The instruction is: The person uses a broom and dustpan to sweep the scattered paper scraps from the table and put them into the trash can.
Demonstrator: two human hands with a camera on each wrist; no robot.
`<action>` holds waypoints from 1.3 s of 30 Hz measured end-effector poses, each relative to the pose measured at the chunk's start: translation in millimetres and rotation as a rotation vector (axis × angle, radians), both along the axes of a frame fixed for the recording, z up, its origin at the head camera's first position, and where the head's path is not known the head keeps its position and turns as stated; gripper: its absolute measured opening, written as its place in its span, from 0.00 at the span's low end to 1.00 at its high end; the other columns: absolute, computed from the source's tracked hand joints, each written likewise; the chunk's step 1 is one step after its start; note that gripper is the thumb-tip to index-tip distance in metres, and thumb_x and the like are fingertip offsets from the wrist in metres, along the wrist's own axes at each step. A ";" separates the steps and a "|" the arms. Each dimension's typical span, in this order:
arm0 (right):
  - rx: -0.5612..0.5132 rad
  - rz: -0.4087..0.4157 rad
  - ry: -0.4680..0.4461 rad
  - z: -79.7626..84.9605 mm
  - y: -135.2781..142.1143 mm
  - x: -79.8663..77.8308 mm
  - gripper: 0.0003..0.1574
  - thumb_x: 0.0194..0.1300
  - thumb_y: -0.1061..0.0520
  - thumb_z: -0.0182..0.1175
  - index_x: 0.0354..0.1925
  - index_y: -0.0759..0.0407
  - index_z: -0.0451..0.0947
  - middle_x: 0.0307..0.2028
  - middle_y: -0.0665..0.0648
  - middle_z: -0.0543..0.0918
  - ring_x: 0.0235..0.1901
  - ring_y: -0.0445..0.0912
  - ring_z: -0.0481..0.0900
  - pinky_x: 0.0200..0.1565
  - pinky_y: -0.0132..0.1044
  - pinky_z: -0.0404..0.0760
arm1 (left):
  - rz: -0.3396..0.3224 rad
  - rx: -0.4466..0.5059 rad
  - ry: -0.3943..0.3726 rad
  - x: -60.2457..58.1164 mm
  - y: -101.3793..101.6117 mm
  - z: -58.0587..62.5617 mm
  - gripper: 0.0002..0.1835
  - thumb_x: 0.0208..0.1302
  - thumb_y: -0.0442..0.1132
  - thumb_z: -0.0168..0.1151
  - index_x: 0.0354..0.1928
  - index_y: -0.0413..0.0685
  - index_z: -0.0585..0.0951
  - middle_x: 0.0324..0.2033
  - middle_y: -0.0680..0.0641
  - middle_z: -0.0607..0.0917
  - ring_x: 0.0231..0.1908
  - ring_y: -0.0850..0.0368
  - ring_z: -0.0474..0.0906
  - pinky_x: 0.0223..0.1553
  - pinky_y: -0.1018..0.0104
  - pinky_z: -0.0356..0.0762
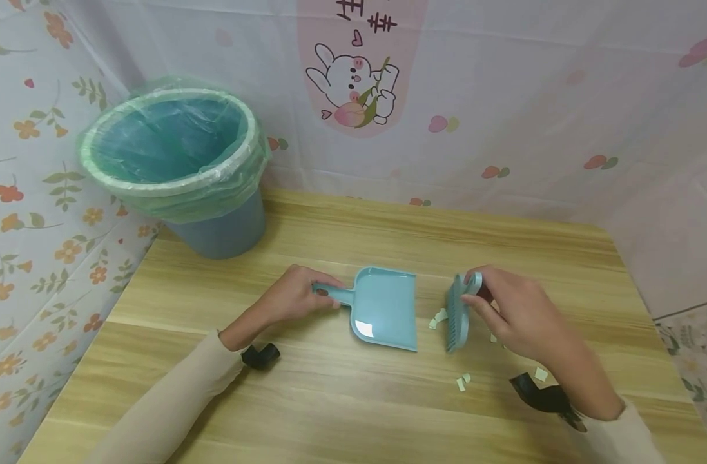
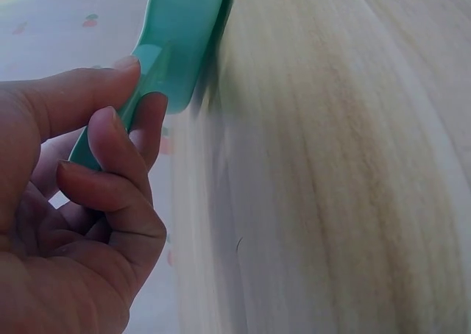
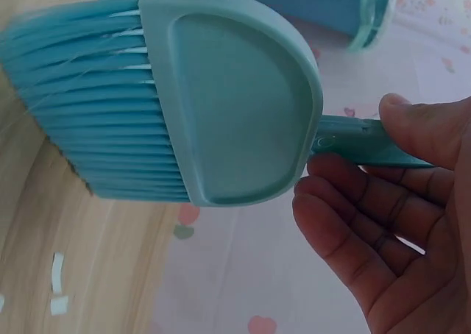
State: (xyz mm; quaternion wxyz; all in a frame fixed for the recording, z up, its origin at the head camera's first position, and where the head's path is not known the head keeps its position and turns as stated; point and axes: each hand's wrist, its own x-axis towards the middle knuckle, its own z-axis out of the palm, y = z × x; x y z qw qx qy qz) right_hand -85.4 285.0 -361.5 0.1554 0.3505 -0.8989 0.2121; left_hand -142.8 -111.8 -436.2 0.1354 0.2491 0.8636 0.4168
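In the head view a light blue dustpan [image 1: 385,309] lies on the table, its wide edge facing right. My left hand [image 1: 301,293] pinches its handle [image 1: 337,294] between thumb and fingers; the left wrist view shows the same grip on the dustpan [image 2: 180,43]. To the right, my right hand [image 1: 512,312] holds a blue hand brush [image 1: 457,312] by its handle, bristles toward the dustpan. Its bristles [image 3: 103,106] fan out in the right wrist view. Small pale paper scraps [image 1: 441,316] lie between brush and dustpan. Other scraps [image 1: 462,383] lie nearer me and a scrap [image 1: 541,374] lies by my right wrist.
A blue bin [image 1: 222,229] with a green bag over its rim stands at the table's back left corner. Patterned cloth [image 1: 504,116] hangs behind the wooden table [image 1: 341,412]. Black straps [image 1: 261,356] sit at both wrists.
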 end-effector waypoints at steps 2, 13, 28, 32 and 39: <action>-0.006 0.010 0.004 -1.2 -4.8 -1.2 0.26 0.89 0.38 0.51 0.48 0.57 0.79 0.34 0.42 0.81 0.31 0.34 0.79 0.31 0.34 0.79 | -0.003 0.005 0.003 -0.4 0.1 -0.3 0.15 0.64 0.35 0.82 0.53 0.45 0.94 0.50 0.48 0.93 0.28 0.61 0.71 0.30 0.67 0.68; -0.022 0.050 0.042 -5.4 -29.9 -8.7 0.32 0.90 0.33 0.43 0.45 0.57 0.77 0.31 0.42 0.78 0.28 0.34 0.76 0.28 0.34 0.78 | -0.013 -0.001 0.006 -0.7 0.6 2.0 0.15 0.65 0.35 0.82 0.53 0.45 0.94 0.49 0.48 0.93 0.29 0.61 0.73 0.30 0.68 0.69; -0.071 0.080 0.017 -6.7 -43.4 -12.5 0.32 0.90 0.36 0.45 0.49 0.62 0.79 0.36 0.50 0.86 0.33 0.41 0.87 0.30 0.38 0.83 | -0.015 0.007 0.009 0.2 0.9 4.1 0.15 0.64 0.34 0.82 0.52 0.43 0.94 0.49 0.47 0.93 0.28 0.61 0.71 0.29 0.68 0.68; -0.081 0.064 0.019 -2.5 -38.7 -10.9 0.33 0.90 0.37 0.46 0.52 0.64 0.80 0.37 0.50 0.86 0.33 0.43 0.88 0.30 0.41 0.84 | -0.019 0.009 0.009 -0.1 0.5 3.9 0.15 0.64 0.34 0.82 0.52 0.43 0.94 0.49 0.48 0.93 0.28 0.61 0.72 0.29 0.68 0.68; -0.051 0.026 0.036 3.7 -25.5 -9.7 0.28 0.90 0.39 0.49 0.49 0.62 0.79 0.35 0.47 0.83 0.31 0.40 0.85 0.30 0.39 0.82 | -0.022 0.002 0.011 -0.2 0.2 3.0 0.15 0.65 0.35 0.82 0.53 0.43 0.94 0.49 0.47 0.93 0.28 0.61 0.72 0.30 0.68 0.69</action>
